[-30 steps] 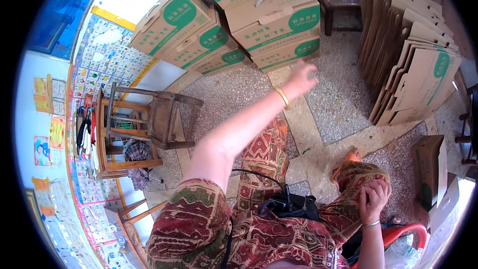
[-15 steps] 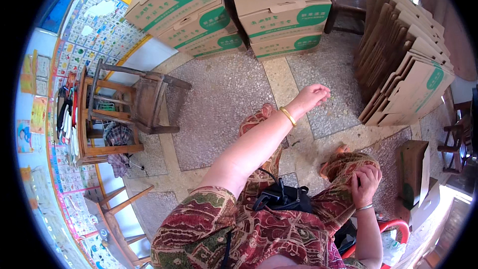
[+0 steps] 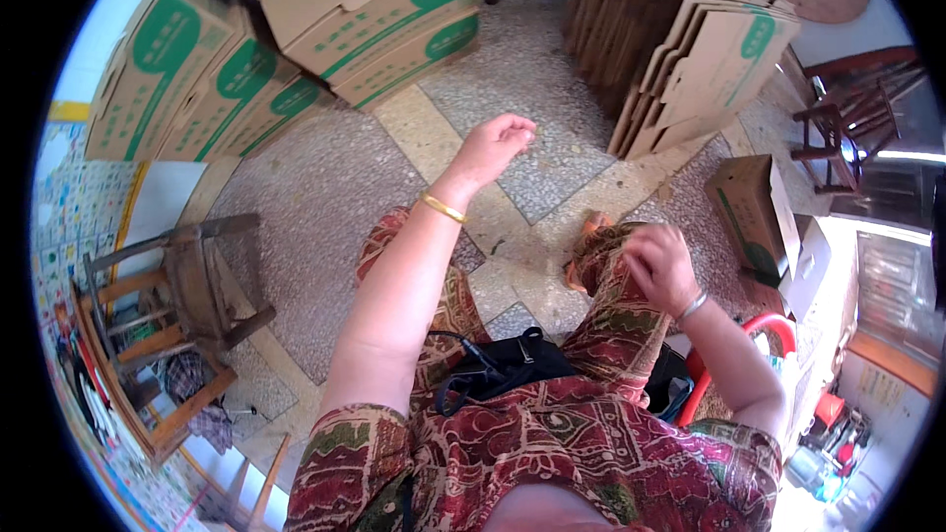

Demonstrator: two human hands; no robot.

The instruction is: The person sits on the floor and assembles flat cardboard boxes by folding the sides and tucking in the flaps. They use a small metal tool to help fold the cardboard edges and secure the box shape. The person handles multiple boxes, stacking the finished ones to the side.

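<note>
My left hand [image 3: 493,150] is held out over the floor in front of me, palm side turned away. Its fingers are curled together loosely, and nothing shows in them. A gold-coloured bangle [image 3: 444,207] circles that wrist. Close to my right knee, on the patterned trousers [image 3: 616,320], hovers my right hand [image 3: 662,266], its fingers bent and slightly apart, somewhat blurred, holding nothing visible. A silver-coloured bracelet [image 3: 692,305] is on the right wrist. At my waist lies a small black pouch [image 3: 522,360] with a strap.
Closed cardboard boxes [image 3: 384,20] stand stacked ahead, with another stack [image 3: 177,69] to their left. Flattened cartons [image 3: 690,79] lean upright at the far right. An open carton [image 3: 744,207] and a red tubular frame [image 3: 774,323] are on my right; a wooden chair [image 3: 192,286] is on my left.
My view has turned to the right, so the boxes and chair sit farther left. My right hand has lifted a little from the knee. The left hand stays stretched out.
</note>
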